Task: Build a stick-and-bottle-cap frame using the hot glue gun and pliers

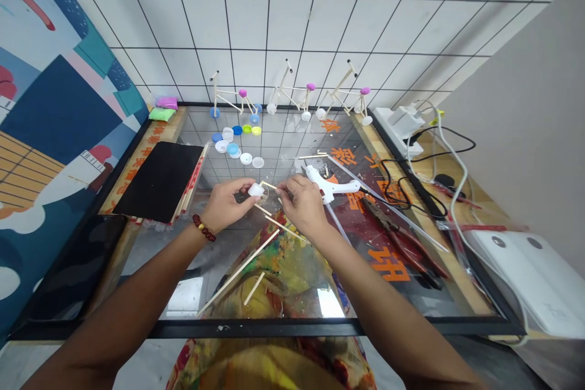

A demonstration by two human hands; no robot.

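Cap (256,189), white, pinched by left hand (226,204), left of glue gun (331,186); right hand (304,204) pinches stick (269,184), tip hidden behind fingers

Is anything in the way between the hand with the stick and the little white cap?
No, nothing visible is. The left hand pinches the white cap, and the right hand holds a thin stick whose tip seems to touch the cap. Other sticks lie lower down on the glass table.

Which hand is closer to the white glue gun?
Right. The right hand, holding a wooden stick, is beside the glue gun; the left hand, pinching a white cap, is farther away.
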